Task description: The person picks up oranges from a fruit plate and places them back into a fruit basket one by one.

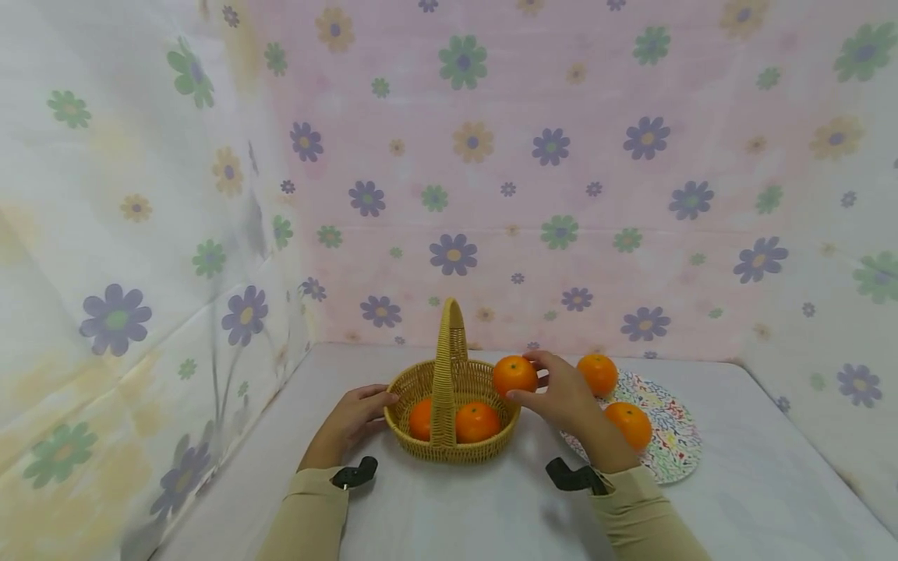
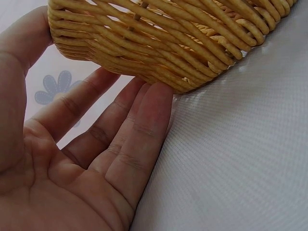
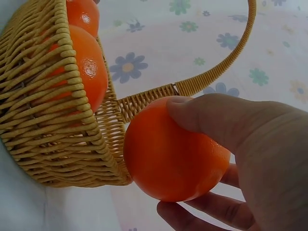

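A wicker basket (image 1: 463,452) with a tall arched handle stands on the table. Inside it lie two oranges, one right of the handle (image 1: 479,423) and one partly behind it. My left hand (image 1: 358,413) holds the basket's left side, thumb at the rim and fingertips (image 2: 156,103) against the lower weave. Between thumb and fingers, my right hand (image 1: 564,393) grips another orange (image 3: 171,149) at the basket's right rim. In the right wrist view this orange overlaps the rim, and the thumb (image 3: 192,113) presses on its upper side.
Right of the basket lies a round plate (image 1: 677,440) with a multicoloured pattern, bearing two more oranges, one toward the back (image 1: 598,375) and one nearer (image 1: 631,425), partly behind the right forearm. Flower-printed cloth walls (image 1: 463,195) enclose the white table (image 1: 449,514) at the back and sides.
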The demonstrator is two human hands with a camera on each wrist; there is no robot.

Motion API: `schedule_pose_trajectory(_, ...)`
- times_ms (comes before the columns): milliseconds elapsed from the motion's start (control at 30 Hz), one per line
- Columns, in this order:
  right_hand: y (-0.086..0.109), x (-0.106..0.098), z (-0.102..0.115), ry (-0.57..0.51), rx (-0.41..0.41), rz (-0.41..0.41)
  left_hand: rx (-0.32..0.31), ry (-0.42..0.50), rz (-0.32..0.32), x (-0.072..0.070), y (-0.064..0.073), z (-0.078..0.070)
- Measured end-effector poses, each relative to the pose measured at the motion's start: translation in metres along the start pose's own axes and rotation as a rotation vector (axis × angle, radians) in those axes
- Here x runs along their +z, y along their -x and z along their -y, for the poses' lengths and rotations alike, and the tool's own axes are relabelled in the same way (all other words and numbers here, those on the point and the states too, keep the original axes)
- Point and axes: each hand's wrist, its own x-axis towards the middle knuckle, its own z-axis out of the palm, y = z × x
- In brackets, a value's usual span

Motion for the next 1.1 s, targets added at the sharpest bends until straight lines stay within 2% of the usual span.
schedule_pose_trajectory(600,-0.001,0.018,0.001,-0.005,-0.018,0.007,0.01,-0.006,0.002,-0.001,0.001,0.0)
schedule_pose_trajectory(900,0.001,0.021,0.002,-0.015,-0.056,0.016,0.006,-0.003,0.008,-0.001,0.001,0.0)
schedule_pose_trajectory(1100,0.001,0.023,0.002,-0.002,-0.049,0.026,0.004,0.001,0.01,-0.002,0.001,0.0)
